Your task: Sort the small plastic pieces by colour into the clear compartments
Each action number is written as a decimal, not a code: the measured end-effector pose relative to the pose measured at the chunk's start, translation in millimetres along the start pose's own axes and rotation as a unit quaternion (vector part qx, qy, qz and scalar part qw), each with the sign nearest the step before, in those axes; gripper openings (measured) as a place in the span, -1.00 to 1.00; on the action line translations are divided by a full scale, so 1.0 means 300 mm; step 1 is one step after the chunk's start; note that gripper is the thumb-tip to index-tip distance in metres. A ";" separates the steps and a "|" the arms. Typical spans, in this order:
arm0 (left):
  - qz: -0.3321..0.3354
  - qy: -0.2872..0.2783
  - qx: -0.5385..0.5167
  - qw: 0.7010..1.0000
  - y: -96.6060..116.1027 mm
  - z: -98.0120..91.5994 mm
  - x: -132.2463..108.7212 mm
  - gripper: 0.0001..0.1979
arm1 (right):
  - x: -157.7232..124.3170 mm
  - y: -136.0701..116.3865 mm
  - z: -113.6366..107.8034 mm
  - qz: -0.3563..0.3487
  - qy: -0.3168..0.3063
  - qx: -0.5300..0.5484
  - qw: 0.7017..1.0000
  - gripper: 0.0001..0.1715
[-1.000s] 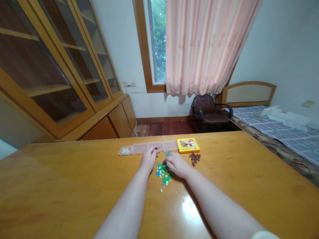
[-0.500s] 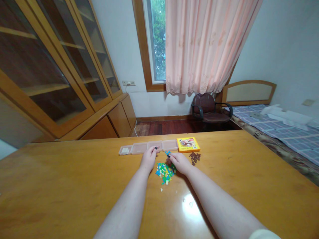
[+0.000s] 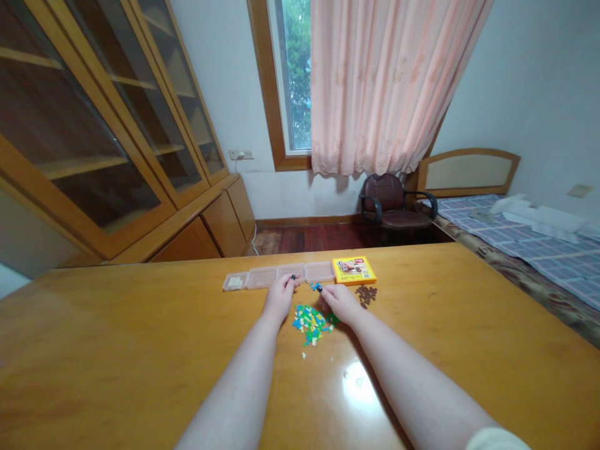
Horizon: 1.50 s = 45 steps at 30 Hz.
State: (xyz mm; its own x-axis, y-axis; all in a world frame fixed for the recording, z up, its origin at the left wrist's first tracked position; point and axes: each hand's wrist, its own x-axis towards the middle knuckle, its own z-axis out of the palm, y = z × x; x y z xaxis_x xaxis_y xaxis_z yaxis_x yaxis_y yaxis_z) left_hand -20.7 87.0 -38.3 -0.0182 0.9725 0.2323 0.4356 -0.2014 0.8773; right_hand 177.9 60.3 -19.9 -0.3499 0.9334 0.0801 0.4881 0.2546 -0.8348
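Note:
A loose pile of small building blocks (image 3: 310,322) in green, blue, yellow and white lies on the table between my hands. Just behind it is a small cluster of blue blocks (image 3: 314,286). My left hand (image 3: 279,299) rests left of the pile, in front of the clear trays, its fingers closed; whatever they may hold is too small to make out. My right hand (image 3: 342,304) is over the pile's right edge, beside the blue cluster, thumb and fingers pinched together. Anything inside that pinch is hidden. Brown blocks (image 3: 366,295) form a separate heap right of my right hand.
A row of clear plastic trays (image 3: 262,277) stretches along the table's (image 3: 140,337) far side, ending at a yellow box (image 3: 355,271). One white piece (image 3: 304,355) lies nearer to me. Past the table stand a chair (image 3: 394,203) and a bed (image 3: 529,231).
My right hand has shifted slightly to the right, uncovering more green blocks at the pile's right side. My left hand stays almost in place, still closed.

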 end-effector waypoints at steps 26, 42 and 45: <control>0.132 -0.222 0.061 0.964 0.096 -0.009 -0.041 -0.78 | 0.004 0.007 -0.012 -0.027 0.026 -0.021 0.999 -0.54; 0.176 -0.187 0.142 0.956 0.092 -0.009 -0.038 -0.84 | 0.021 0.018 -0.015 -0.009 0.085 -0.095 0.992 -0.60; 0.179 -0.183 0.143 0.956 0.087 -0.006 -0.035 -0.81 | 0.018 0.017 -0.014 -0.011 0.087 -0.093 0.992 -0.58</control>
State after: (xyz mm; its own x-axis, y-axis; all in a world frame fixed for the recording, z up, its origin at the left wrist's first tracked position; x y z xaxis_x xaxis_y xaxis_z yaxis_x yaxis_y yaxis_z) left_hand -10.7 71.2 -17.1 0.4718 0.8334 0.2878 0.5844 -0.5400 0.6057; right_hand 181.9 67.7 -21.4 -0.2261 0.9526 0.2035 0.6267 0.3022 -0.7183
